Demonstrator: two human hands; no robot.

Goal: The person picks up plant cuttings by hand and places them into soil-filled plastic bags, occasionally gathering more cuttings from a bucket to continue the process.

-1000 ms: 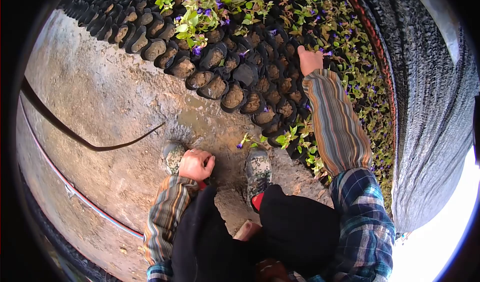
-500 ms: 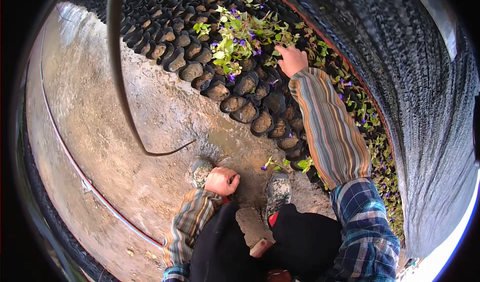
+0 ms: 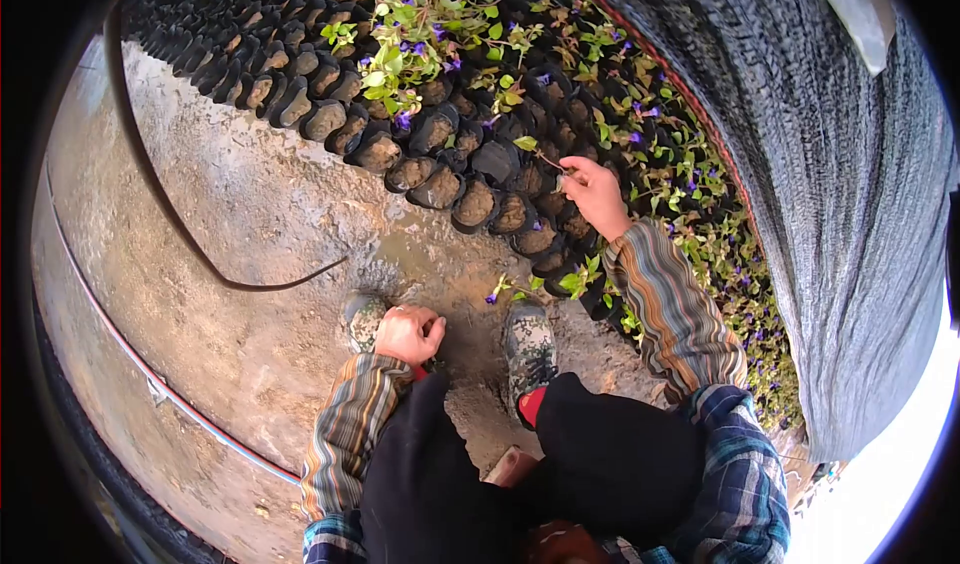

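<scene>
- Plant nursery, outdoors: rows of soil-filled black grow bags [image 3: 440, 186] on bare earth.
- Flowering seedlings [image 3: 420, 34] among bags; shade netting [image 3: 850, 214] beside them.

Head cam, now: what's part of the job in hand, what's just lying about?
In hand: right hand pinching seedling; soil-filled black bags; flowering plants.
Lying about: dark hose; thin pipe; shade net; left hand, curled by shoe.
</scene>
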